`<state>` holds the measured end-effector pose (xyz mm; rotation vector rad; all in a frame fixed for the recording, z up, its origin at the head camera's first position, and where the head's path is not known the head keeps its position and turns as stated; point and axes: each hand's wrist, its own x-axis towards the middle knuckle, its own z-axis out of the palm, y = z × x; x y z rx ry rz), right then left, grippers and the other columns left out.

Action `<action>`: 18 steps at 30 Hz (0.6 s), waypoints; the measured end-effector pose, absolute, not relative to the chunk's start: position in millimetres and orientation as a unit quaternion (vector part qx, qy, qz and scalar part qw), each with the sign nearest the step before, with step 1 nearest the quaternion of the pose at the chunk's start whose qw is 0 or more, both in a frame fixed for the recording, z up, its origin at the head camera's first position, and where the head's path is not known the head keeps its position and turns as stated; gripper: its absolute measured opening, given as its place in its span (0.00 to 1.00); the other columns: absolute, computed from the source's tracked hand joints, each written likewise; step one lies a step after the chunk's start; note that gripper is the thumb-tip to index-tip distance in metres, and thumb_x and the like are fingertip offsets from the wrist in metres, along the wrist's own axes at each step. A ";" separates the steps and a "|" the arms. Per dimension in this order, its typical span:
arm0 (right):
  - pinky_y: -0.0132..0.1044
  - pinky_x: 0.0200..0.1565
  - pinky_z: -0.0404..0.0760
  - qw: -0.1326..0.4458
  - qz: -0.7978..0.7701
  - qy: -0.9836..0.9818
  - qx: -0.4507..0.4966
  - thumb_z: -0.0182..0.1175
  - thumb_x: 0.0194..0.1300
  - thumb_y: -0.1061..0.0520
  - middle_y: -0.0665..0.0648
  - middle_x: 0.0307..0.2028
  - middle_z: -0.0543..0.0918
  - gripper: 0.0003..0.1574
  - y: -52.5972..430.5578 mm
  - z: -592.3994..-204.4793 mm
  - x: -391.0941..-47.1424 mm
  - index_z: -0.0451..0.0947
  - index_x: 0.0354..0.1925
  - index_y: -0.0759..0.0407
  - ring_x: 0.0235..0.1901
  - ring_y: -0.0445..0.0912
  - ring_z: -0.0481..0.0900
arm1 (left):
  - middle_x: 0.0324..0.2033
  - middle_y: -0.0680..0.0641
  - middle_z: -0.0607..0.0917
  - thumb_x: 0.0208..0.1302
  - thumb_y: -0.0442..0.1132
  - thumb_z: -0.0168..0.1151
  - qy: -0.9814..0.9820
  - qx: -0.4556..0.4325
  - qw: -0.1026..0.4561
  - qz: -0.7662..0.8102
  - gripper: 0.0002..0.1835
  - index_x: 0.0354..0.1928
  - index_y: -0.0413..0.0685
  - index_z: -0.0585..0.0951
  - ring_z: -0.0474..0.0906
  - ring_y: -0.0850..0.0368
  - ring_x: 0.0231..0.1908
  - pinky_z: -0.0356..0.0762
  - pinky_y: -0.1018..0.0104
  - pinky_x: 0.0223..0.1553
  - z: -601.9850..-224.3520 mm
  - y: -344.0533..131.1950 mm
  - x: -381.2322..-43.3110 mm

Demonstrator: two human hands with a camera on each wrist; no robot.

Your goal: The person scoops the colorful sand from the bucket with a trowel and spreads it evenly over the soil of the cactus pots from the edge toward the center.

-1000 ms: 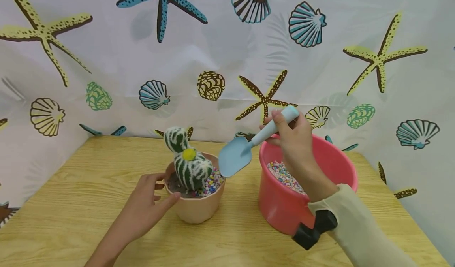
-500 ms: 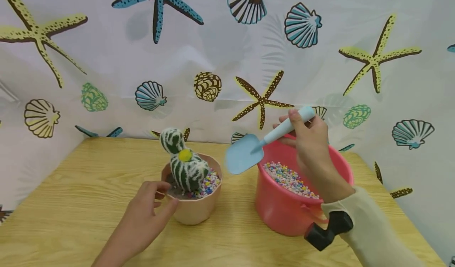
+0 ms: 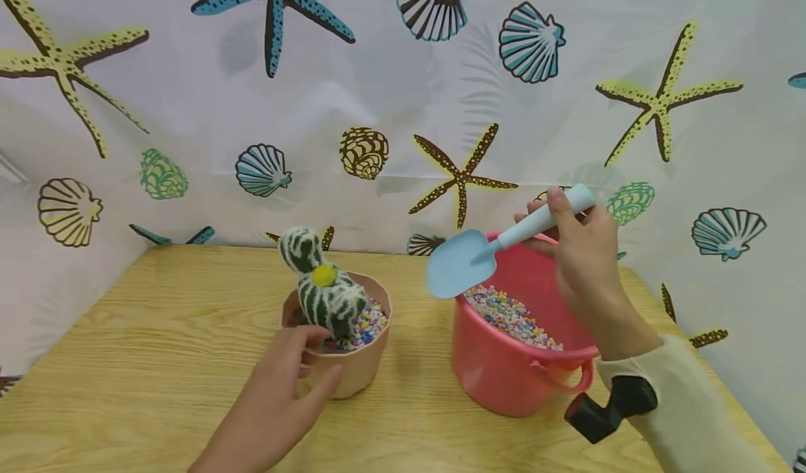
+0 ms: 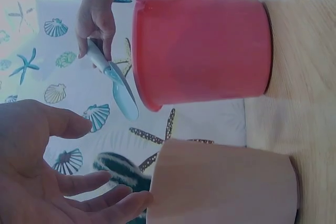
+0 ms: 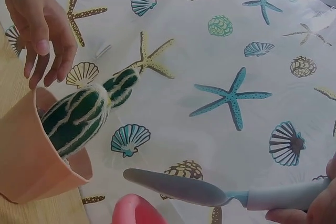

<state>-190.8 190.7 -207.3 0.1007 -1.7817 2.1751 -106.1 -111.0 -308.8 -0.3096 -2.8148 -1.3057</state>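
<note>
My right hand (image 3: 585,263) grips the handle of a light-blue trowel (image 3: 462,263), its blade in the air at the left rim of the pink bucket (image 3: 497,375). No beads show on the blade. Multicoloured beads (image 3: 510,315) lie inside the bucket. To the left stands a peach plant pot (image 3: 362,368) with a green-and-white cactus (image 3: 324,301) bearing a yellow flower. Small beads (image 3: 371,322) cover the pot's right side around it. My left hand (image 3: 277,396) is at the pot's near left side, fingers loosely bent, holding nothing; in the left wrist view a fingertip (image 4: 142,199) is right at the rim.
Both containers stand on a light wood-grain table (image 3: 157,361), the bucket right of the pot. A white cloth (image 3: 378,74) printed with shells and starfish hangs behind. The bucket's handle (image 3: 567,382) faces the near right. A black device (image 3: 611,406) is strapped to the right wrist.
The trowel has moved right, away from the pot to the bucket's rim, in my right hand. My left hand has shifted slightly right across the front of the pot.
</note>
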 end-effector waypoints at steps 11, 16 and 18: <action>0.35 0.36 0.84 0.177 0.775 -0.606 0.021 0.56 0.67 0.49 0.53 0.36 0.81 0.17 210.5 -204.0 -189.0 0.66 0.44 0.60 0.34 0.42 0.85 | 0.56 0.43 0.76 0.67 0.46 0.58 -0.893 -0.106 0.031 -0.435 0.22 0.58 0.43 0.70 0.75 0.50 0.54 0.79 0.56 0.49 -302.2 -88.0 -102.1; 0.36 0.36 0.84 0.178 0.781 -0.597 0.036 0.57 0.66 0.49 0.53 0.35 0.83 0.18 220.8 -204.6 -188.5 0.67 0.43 0.61 0.33 0.42 0.86 | 0.55 0.46 0.77 0.66 0.44 0.59 -0.896 -0.097 0.047 -0.432 0.20 0.57 0.44 0.72 0.75 0.52 0.54 0.79 0.56 0.49 -300.2 -75.7 -103.5; 0.36 0.36 0.84 0.182 0.782 -0.595 0.044 0.58 0.66 0.50 0.53 0.33 0.84 0.18 224.9 -205.1 -188.3 0.67 0.43 0.62 0.32 0.42 0.86 | 0.54 0.46 0.77 0.66 0.44 0.59 -0.893 -0.097 0.041 -0.438 0.20 0.57 0.45 0.71 0.74 0.53 0.54 0.78 0.56 0.50 -300.2 -71.1 -104.6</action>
